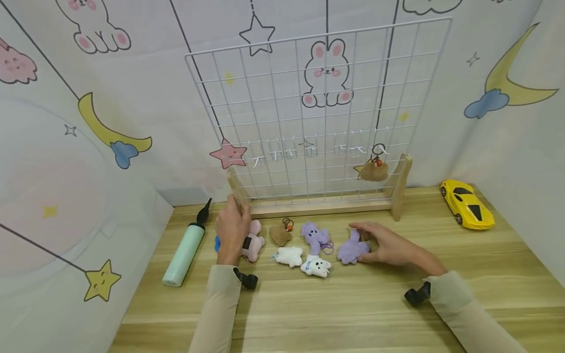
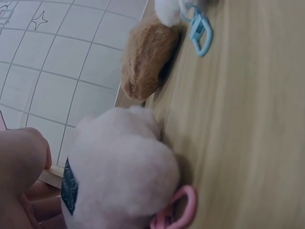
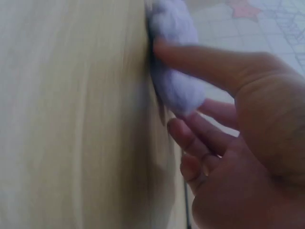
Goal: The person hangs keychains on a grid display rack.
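My right hand (image 1: pixel 388 245) pinches a purple plush keychain (image 1: pixel 351 249) on the table; in the right wrist view the thumb (image 3: pixel 205 62) lies across the plush (image 3: pixel 178 86), with fingers on its far side. My left hand (image 1: pixel 232 228) grips the left wooden foot of the wire grid stand, its thumb and fingers on either side of the wood. Beside that hand lies a pink plush keychain (image 1: pixel 253 243) with a dark label and a pink clasp (image 2: pixel 188 210). Between the hands are a brown plush (image 1: pixel 280 235), another purple plush (image 1: pixel 314 236) and two white plushes (image 1: pixel 289 256).
The white wire grid (image 1: pixel 304 122) carries a row of clear hooks (image 1: pixel 289 153); a brown plush keychain (image 1: pixel 374 171) hangs at its right. A mint hand pump (image 1: pixel 184 255) lies at the left, a yellow toy car (image 1: pixel 468 205) at the right. Something blue shows past the left hand.
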A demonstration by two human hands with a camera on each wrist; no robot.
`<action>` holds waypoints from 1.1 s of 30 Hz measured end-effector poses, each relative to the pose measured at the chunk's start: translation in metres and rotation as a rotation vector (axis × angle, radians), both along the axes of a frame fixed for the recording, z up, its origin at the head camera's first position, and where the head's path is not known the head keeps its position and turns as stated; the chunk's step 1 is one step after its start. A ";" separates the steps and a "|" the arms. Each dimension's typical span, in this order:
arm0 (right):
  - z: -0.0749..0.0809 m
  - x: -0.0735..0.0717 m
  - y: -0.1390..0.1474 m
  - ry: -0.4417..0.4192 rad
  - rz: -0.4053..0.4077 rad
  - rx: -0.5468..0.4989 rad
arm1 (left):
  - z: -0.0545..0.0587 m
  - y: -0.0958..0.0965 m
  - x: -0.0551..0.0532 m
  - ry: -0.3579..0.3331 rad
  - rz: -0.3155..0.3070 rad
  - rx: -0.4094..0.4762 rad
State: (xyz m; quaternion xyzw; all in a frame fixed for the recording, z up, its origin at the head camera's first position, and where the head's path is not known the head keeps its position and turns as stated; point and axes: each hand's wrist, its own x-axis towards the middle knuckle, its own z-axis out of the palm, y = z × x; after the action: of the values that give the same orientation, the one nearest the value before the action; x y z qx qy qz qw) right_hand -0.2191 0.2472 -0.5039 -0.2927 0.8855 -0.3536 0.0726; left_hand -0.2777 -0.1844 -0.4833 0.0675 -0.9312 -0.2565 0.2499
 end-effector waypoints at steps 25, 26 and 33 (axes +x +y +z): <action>0.000 -0.006 0.007 0.014 -0.105 -0.109 | -0.001 0.002 -0.001 0.007 0.013 -0.013; 0.003 -0.005 0.007 0.020 -0.112 -0.099 | -0.001 0.002 -0.001 0.007 0.013 -0.014; 0.022 0.000 0.010 0.010 -0.169 -0.036 | -0.002 0.001 0.000 0.006 0.009 -0.017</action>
State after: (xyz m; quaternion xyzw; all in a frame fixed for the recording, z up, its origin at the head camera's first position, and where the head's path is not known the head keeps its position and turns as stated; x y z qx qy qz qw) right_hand -0.2193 0.2567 -0.4820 -0.2202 0.9008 -0.3728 0.0328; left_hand -0.2778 -0.1835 -0.4854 0.0689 -0.9324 -0.2475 0.2544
